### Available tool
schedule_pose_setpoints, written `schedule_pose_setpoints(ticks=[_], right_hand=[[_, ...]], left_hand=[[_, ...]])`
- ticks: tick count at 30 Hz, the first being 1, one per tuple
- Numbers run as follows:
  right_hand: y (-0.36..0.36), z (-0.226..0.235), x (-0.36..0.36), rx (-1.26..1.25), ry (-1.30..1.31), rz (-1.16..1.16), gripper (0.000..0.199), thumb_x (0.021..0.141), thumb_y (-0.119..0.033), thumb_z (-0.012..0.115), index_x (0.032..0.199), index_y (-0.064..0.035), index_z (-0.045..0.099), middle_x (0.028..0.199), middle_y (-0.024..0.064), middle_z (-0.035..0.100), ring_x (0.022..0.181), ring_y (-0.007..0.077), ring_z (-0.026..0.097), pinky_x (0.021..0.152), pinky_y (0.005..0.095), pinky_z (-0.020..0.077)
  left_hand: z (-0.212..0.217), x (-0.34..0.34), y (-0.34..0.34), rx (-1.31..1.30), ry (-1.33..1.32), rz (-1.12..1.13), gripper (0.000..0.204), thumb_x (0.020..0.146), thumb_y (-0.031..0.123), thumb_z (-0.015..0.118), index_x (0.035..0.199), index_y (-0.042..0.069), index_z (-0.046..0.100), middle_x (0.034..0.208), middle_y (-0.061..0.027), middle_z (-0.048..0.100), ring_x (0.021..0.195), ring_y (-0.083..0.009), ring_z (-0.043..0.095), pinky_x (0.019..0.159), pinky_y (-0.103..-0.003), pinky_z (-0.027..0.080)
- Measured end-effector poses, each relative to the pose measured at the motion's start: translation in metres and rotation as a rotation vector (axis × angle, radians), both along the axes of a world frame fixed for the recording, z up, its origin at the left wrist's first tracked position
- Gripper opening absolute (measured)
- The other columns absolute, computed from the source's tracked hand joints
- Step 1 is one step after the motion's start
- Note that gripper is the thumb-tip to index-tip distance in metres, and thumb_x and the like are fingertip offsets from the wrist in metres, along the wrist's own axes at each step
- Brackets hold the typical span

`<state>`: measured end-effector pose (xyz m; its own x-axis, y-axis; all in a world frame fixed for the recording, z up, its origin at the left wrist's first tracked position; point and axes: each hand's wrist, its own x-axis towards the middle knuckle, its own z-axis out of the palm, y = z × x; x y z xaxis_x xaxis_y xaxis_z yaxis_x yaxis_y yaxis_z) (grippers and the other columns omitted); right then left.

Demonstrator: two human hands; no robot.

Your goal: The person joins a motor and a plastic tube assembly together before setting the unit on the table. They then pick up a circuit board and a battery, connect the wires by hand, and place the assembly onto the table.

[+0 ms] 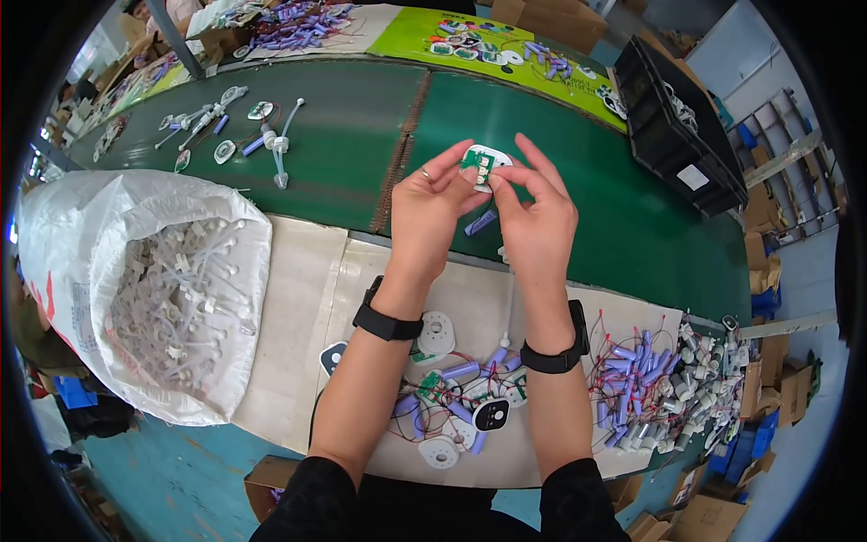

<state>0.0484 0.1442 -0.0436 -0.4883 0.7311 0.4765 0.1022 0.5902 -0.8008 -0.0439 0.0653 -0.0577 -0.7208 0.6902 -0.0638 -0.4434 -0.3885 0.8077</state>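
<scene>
Above the green conveyor belt, a small white round housing with a green circuit board is held between my two hands. My left hand pinches its left side with thumb and fingers. From the other side, my right hand has its thumb and index finger closed at the board's edge, other fingers raised. Just below hangs or lies a purple cylindrical battery; its wire is hidden. Between my forearms sits a pile of purple batteries, red wires, boards and white round covers, along with a black-faced cover.
An open white woven sack full of translucent tube parts stands left. At right lie wired purple batteries and small clear-and-white parts. A black crate stands far right. Assembled pieces rest on the belt.
</scene>
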Motion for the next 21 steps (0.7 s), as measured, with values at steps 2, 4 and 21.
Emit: schedule_pose_setpoints(ticks=[2, 4, 21], right_hand=[[0.002, -0.003, 0.0, 0.024, 0.025, 0.013, 0.011, 0.085, -0.001, 0.069, 0.095, -0.0008, 0.074, 0.132, 0.012, 0.063, 0.101, 0.0188, 0.068, 0.063, 0.0232, 0.0513], [0.003, -0.005, 0.0, 0.048, 0.047, 0.024, 0.01, 0.084, -0.001, 0.07, 0.094, -0.0005, 0.074, 0.133, 0.0117, 0.062, 0.1, 0.0186, 0.069, 0.063, 0.0232, 0.0514], [0.021, 0.006, 0.012, 0.128, -0.093, 0.119, 0.016, 0.086, -0.003, 0.069, 0.102, -0.0016, 0.071, 0.138, 0.0148, 0.057, 0.117, 0.0256, 0.062, 0.088, 0.0317, 0.0531]], left_hand=[[0.0, -0.001, -0.001, -0.006, 0.012, -0.004, 0.038, 0.092, 0.0, 0.062, 0.13, -0.004, 0.057, 0.107, -0.0116, 0.069, 0.093, -0.0162, 0.069, 0.082, -0.028, 0.06], [-0.002, -0.001, -0.001, -0.012, 0.021, -0.008, 0.039, 0.092, 0.0, 0.063, 0.131, -0.004, 0.057, 0.107, -0.0112, 0.069, 0.092, -0.0158, 0.069, 0.082, -0.028, 0.06], [0.003, 0.009, 0.004, -0.048, 0.024, -0.023, 0.042, 0.093, 0.002, 0.063, 0.134, -0.002, 0.054, 0.107, -0.0065, 0.067, 0.093, -0.0134, 0.067, 0.08, -0.027, 0.059]])
